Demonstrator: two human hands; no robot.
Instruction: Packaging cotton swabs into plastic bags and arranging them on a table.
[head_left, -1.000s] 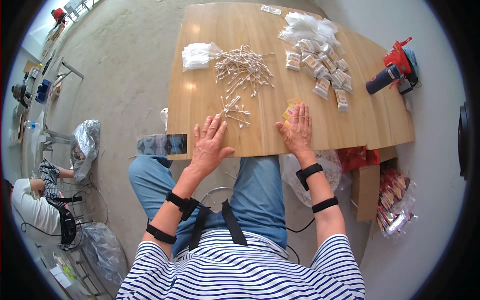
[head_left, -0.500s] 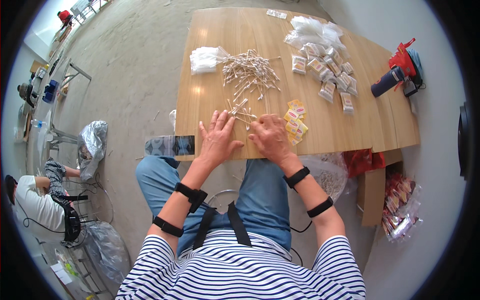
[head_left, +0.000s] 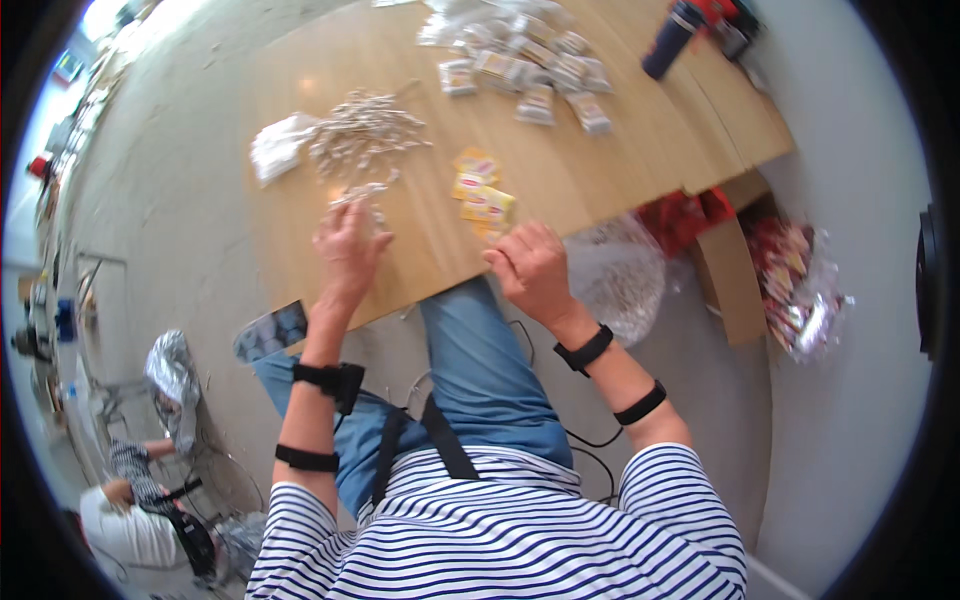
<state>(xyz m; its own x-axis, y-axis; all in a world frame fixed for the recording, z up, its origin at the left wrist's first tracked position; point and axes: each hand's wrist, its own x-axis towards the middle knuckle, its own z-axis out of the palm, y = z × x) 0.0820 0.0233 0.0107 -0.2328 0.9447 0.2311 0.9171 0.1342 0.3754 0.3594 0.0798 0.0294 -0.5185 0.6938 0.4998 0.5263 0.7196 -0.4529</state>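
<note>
Cotton swabs (head_left: 367, 189) at spread left hand (head_left: 346, 252), yellow cards (head_left: 486, 204) by right hand (head_left: 535, 265), grip unclear

The bench (head_left: 600, 165) is smooth wood with a soft sheen, and the yellow cards (head_left: 484, 205) look like paper. Glossy clear plastic wraps the small packets (head_left: 535, 103); the box (head_left: 732, 285) is matt cardboard, the jeans (head_left: 490, 370) woven denim.

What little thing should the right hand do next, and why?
Perhaps the right hand should reach forward to the yellow cards: they lie just beyond its curled fingers, while the left hand is over at the small group of cotton swabs. Blur hides whether the right hand holds anything.
</note>
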